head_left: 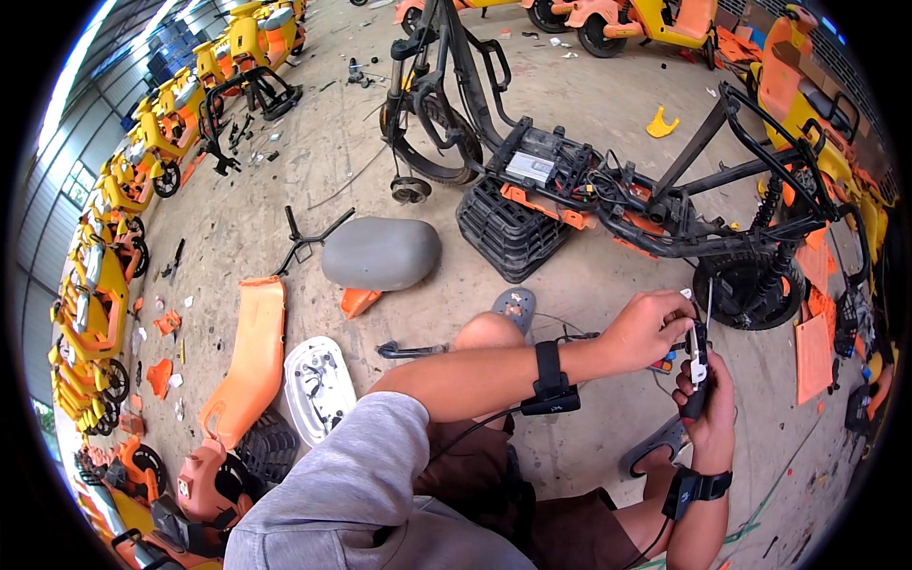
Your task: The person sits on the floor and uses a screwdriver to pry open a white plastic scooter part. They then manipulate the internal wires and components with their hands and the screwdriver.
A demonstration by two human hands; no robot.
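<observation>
My left hand (651, 328) reaches across to the right, its fingers closed on the upper end of a small black-and-white part (700, 366). Just below it, my right hand (712, 399) is closed around what looks like a screwdriver, with a dark handle (695, 407) and a thin metal shaft (710, 299) pointing up alongside the part. The right fingers also touch the part's lower end. Both hands are in front of the rear wheel (750, 290) of a stripped scooter frame (665, 204). Exactly how the tool meets the part is too small to tell.
A black crate (513, 228) props up the frame. To the left lie a grey seat (380, 254), a long orange panel (249, 356) and a white tray-like shell (320, 389). Yellow-orange scooters (95, 323) line the left side. Orange scraps (814, 356) lie at right.
</observation>
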